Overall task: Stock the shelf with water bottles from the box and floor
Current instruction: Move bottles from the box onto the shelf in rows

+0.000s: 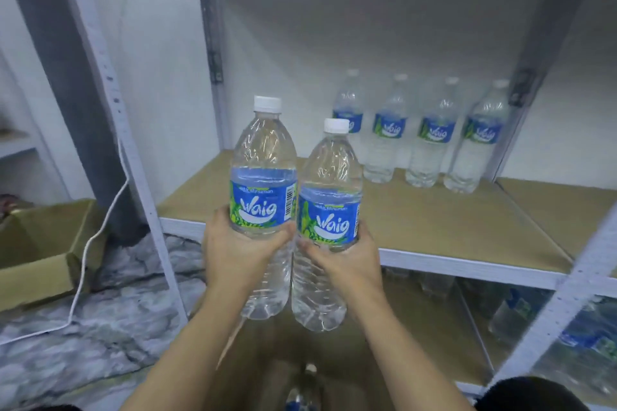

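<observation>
L hand (233, 253) is wrapped round the mid-body of the L bottle (263, 183), fingers curled just under the blue label, thumb on the near side. Bottle is upright, white cap on, label facing the camera. R hand (347, 257) grips the R bottle (329, 210) the same way, at and below its label, also upright w/ cap on. The two bottles sit side by side, touching or nearly so at the labels; L one is held a bit higher. Both are up in the air in front of the shelf (450, 227) edge, not set down on it.

Beyond them, on the brown shelf board toward the back R, a row of 4 bottles (430, 133) stands upright, same blue labels, close together near the back wall. Rest of that board, L and front, is bare. Grey-white upright posts (133, 157) frame the bay.

Below the board, the lower tier (567, 337) holds more bottles, blurred, some seem to lie on their sides; can't count them. Straight down between the forearms, a bottle top (309, 374) shows low in frame, out of focus.

To the L, an open cardboard box (43, 253) sits on the marbled grey floor (127, 317); inside not visible enough to tell contents. A white cord (96, 243) runs down past the box and across the floor.
</observation>
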Motion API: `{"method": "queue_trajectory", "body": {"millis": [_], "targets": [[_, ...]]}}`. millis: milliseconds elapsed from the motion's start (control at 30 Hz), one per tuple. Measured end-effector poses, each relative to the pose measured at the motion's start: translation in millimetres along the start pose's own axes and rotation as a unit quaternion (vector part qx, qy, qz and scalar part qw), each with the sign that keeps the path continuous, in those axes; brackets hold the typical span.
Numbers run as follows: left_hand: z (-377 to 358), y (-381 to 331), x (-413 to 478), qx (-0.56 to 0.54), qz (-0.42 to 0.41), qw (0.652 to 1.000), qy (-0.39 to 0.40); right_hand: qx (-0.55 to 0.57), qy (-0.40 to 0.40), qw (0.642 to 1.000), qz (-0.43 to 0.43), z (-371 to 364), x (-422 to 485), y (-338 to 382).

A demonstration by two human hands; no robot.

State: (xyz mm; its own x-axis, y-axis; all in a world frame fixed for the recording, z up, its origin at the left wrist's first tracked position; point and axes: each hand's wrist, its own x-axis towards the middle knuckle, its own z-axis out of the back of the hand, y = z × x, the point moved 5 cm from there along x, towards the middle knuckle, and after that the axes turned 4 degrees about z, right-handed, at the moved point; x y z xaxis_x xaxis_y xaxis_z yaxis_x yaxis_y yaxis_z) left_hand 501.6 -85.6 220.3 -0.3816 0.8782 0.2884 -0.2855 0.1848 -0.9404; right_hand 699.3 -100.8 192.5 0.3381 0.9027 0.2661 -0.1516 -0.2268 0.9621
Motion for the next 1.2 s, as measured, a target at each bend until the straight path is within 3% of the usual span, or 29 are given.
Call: {"method": "queue_trajectory", "body": {"millis": [367, 833, 1200], "targets": [[-21, -64, 112, -0.028, -0.049, 0.997, -0.048, -0.015, 0.021, 0.993, 0.111, -44, 123, 79], [-122, 12, 248, -0.033, -0.045, 0.998, -0.025, -0.056, -0.012, 0.991, 0.119, -98, 268, -4], [-134, 28, 285, -0.015, -0.088, 0.995, -0.044, -0.082, -0.091, 0.98, 0.155, -122, 349, -33]]}}
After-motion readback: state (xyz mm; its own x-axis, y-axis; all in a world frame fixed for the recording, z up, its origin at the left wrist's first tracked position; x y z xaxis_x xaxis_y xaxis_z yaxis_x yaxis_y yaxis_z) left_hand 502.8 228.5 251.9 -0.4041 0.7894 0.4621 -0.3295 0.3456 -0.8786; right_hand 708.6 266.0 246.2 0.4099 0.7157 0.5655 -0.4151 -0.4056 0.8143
